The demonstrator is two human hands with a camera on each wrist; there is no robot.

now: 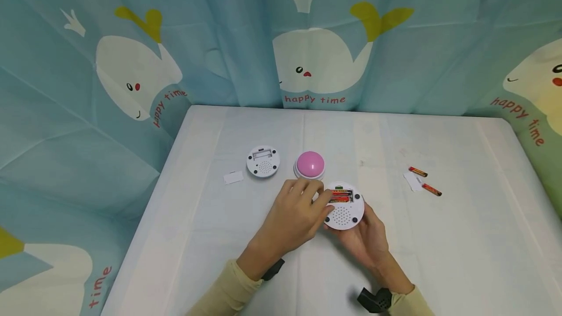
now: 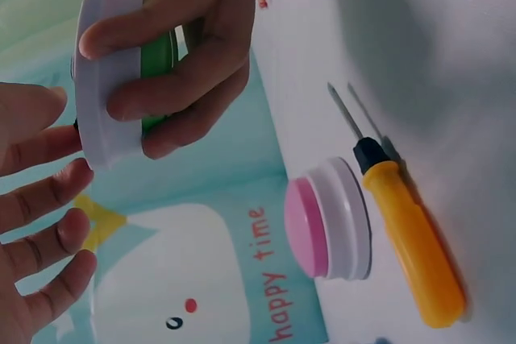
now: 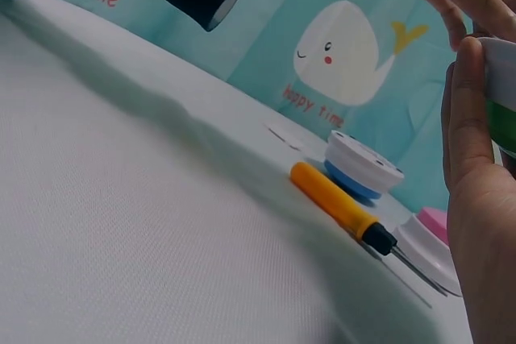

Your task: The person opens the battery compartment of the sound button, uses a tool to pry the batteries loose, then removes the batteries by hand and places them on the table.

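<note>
My right hand [image 1: 368, 242] holds a round white buzzer button [image 1: 342, 217], its underside turned up and showing speaker holes and black feet. Red-and-black batteries [image 1: 341, 196] lie in its uncovered compartment. The green dome [image 2: 158, 66] faces down, with the right fingers wrapped round the side in the left wrist view. My left hand [image 1: 293, 214] is over the left part of the button, index fingertip at the compartment and thumb near the rim. Its other fingers [image 2: 48, 235] are spread and relaxed in the left wrist view.
A pink-domed button [image 1: 311, 164] stands just behind the hands. Left of it an upturned button [image 1: 263, 167] shows a bare compartment, beside a white cover [image 1: 233, 177]. A yellow screwdriver [image 2: 413, 247] lies near. At right are loose batteries [image 1: 432, 189] and another white cover [image 1: 412, 182].
</note>
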